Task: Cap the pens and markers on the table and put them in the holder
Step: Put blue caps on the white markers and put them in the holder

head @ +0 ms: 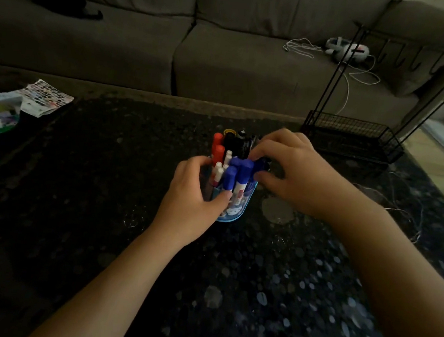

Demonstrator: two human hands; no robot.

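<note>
Holder [234,212] full of capped markers [243,175], left hand [194,192] gripping it

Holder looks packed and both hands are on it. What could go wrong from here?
1. The holder is crammed with tall markers, so it may be top-heavy; the right hand pushing on a blue marker at the rim could tip it if the left hand eases its grip.
2. Forcing that marker in could lift or knock out neighbours such as the red markers.
3. The light is dim, so an uncapped tip could go unnoticed.
</note>
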